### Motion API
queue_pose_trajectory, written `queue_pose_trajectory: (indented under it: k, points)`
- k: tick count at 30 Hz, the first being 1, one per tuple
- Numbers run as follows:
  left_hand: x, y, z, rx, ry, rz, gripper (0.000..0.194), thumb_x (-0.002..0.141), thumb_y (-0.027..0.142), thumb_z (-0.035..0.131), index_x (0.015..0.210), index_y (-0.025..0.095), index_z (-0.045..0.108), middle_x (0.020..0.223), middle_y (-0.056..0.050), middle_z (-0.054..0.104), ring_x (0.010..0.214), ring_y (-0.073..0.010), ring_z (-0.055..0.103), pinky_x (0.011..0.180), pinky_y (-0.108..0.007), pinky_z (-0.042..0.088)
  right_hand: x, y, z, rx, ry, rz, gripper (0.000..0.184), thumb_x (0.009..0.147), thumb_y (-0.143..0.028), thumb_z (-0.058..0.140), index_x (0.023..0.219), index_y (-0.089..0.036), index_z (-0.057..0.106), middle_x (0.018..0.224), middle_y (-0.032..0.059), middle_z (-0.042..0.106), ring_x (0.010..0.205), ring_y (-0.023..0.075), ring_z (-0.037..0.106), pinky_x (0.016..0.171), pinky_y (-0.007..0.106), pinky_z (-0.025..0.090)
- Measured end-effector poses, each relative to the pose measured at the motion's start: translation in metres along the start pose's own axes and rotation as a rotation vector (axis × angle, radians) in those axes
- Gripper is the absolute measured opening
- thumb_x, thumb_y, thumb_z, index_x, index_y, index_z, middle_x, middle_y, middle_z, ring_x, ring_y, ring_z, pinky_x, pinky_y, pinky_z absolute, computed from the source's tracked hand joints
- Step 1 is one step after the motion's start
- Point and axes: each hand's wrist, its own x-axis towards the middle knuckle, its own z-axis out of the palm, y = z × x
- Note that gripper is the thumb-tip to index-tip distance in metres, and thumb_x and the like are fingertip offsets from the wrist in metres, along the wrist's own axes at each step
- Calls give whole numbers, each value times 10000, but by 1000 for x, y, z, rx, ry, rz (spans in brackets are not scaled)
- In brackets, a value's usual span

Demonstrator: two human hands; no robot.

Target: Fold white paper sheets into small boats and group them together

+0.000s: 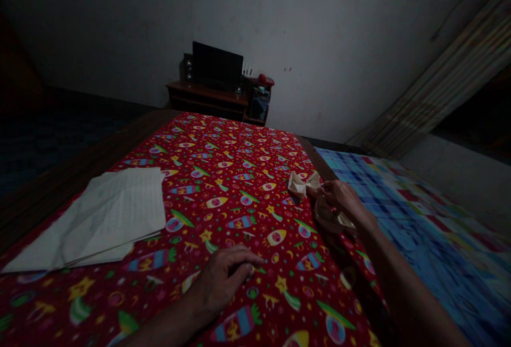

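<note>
The right hand (340, 196) reaches to the right side of the red printed cloth (231, 224), its fingers bent and drawn together at a small cluster of folded paper pieces; the fingertips appear to touch the paper, but whether they are pinched on it cannot be told in the dim light. Just beyond the fingertips stands a pale folded paper piece (297, 184) with raised, creased sides, and more folded paper lies beside and beneath the hand, partly hidden by it, near the cloth's right edge. The left hand (223, 278) rests on the cloth nearer the person, loosely curled with the thumb apart from the palm, and holds nothing. Well to the left of it, a stack of printed sheets (128, 203) lies flat, its edges unevenly aligned. The cloth carries rockets, stars and planets, and a brown border runs along its left and right sides. Past the right border spreads a blue checked sheet (419, 248), with a striped curtain (423, 102) hanging above its far side. Beyond the cloth's far end, a wooden desk (207, 94) against the pale wall (319, 43) bears a dark monitor (217, 67), with a black speaker (188, 67) to its left.
</note>
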Motion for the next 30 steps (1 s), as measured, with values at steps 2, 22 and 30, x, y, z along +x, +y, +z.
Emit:
queue_pose_trajectory:
  k: [2,22,30]
  points:
    - [0,-1,0,-4,0,5,281,843,228,440,917,195,709,799,-41,663,689,-124,611,649,-205,470,0,0,-2,-42,8,19,203,779,-238,537,873,-156,697,818,107,698,721,195,639,533,221,344]
    - [0,-4,-1,-11,-14,14,280,854,236,442,941,179,703,823,-52,660,719,-135,622,667,-216,474,5,-16,8,-156,75,-93,261,845,-309,473,900,-138,663,915,123,667,842,212,589,651,254,361]
    - [0,-1,-2,16,-8,17,273,844,223,450,925,197,710,836,-44,666,754,-139,620,698,-222,464,11,-6,-3,-110,-8,-62,273,799,-278,545,1036,-176,634,954,73,685,825,187,625,582,213,371]
